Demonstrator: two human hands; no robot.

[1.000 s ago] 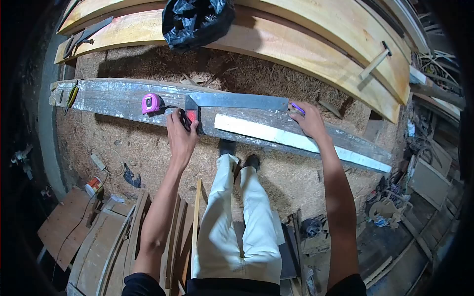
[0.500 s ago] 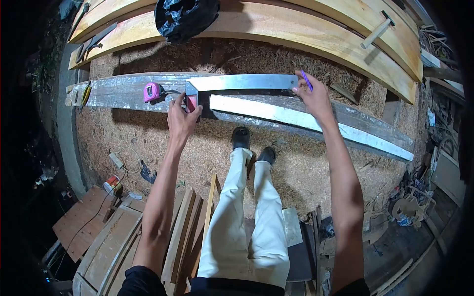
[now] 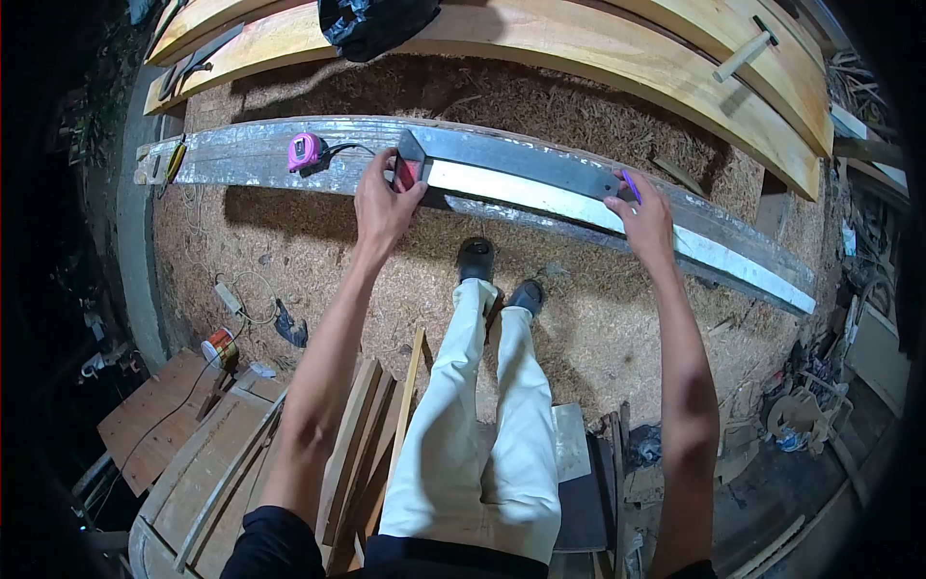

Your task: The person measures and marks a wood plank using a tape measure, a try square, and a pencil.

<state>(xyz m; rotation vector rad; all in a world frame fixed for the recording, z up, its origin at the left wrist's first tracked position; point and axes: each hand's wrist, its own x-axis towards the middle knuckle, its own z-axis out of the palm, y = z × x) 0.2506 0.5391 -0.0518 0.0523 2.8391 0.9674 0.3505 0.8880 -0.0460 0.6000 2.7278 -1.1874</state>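
Observation:
A carpenter's square (image 3: 521, 162) with a wide metal blade lies along a pale straight bar (image 3: 714, 253) on a worn, paint-spotted plank (image 3: 241, 147). My left hand (image 3: 384, 205) is closed around the square's red-marked stock at the blade's left end. At the far right end of the blade, my right hand (image 3: 648, 227) pinches a purple pen (image 3: 632, 185), with fingertips touching the blade beside its hole. Left of the square, a pink tape measure (image 3: 305, 151) rests on the plank.
Thick boards (image 3: 540, 34) lie behind the plank, bearing a hammer (image 3: 743, 60) and a black plastic bag (image 3: 376, 24). A yellow-handled tool (image 3: 176, 161) sits at the plank's left end. Sawdust (image 3: 386, 309) covers the floor; wooden strips (image 3: 371, 425) are at lower left.
The square has moved right and toward me with both hands, and its blade has come down against the pale bar. The whole view has shifted slightly.

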